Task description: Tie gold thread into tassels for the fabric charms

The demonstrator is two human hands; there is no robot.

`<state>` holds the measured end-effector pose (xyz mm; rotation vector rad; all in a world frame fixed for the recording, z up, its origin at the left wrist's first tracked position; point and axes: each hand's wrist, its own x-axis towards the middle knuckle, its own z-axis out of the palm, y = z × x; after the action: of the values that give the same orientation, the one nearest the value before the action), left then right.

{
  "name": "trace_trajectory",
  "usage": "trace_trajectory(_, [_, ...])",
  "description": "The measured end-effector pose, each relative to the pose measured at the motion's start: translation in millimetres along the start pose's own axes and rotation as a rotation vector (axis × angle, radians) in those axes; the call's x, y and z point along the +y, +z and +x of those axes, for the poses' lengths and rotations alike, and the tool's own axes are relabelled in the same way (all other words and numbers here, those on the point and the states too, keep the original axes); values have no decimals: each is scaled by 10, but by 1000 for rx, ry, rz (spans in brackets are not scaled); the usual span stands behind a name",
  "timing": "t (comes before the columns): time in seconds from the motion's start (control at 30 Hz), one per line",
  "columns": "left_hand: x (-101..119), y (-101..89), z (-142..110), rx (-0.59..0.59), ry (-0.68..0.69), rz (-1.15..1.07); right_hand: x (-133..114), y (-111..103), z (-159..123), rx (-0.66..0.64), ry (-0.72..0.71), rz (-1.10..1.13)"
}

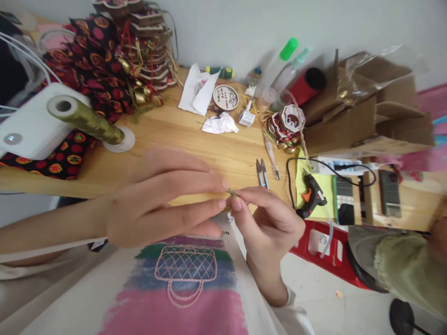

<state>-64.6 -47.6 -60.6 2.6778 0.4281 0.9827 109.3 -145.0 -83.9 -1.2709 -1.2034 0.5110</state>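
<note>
The right hand (265, 218) closed thumb and forefinger on a small greenish cord (230, 191) at near centre, apparently for precision; the left hand (138, 204) extended alongside, fingers spread (grip undetermined).

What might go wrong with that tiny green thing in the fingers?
The tiny green thing might slip, since the right hand holds it in just a small pinch. The open snips lie near that hand, so a careless reach might end in a prick. The glue gun might burn if hot, which I can't tell.
</note>
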Motion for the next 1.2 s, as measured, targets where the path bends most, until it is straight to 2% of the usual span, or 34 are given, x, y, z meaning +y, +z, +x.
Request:
trace_trajectory(0.03, [-41, -19, 19, -17, 172, 23, 2, 0, -2, 5, -6, -8])
trace_trajectory(0.07, [-80, -33, 43, -27, 184, 12, 4, 0, -5, 11, -11, -17])
trace_trajectory(0.1, [-112, -43, 69, -1, 180, -28, 5, 2, -7, 19, -20, -30])
trace_trajectory(0.17, [-149, -53, 122, -66, 111, -64, 7, 6, -9, 33, -54, -65])
trace_trajectory(0.3, [-131, -53, 198, -102, 12, -50, 5, 13, 5, 52, -173, -176])
trace_trajectory(0.47, [-87, -35, 260, -73, 44, -75, 3, 9, 22, 72, -297, -304])
trace_trajectory(0.53, [-71, -16, 279, -55, 16, -80, 5, 2, 18, 61, -323, -331])
trace_trajectory(0.7, [-24, 36, 298, -20, -78, -107, 8, -17, 4, 48, -355, -380])
trace_trajectory(0.97, [14, 63, 266, -2, -127, -159, 9, -28, -1, 24, -385, -398])
trace_trajectory(1.2, [61, 75, 296, 7, -145, -97, 5, -31, 1, 26, -389, -439])
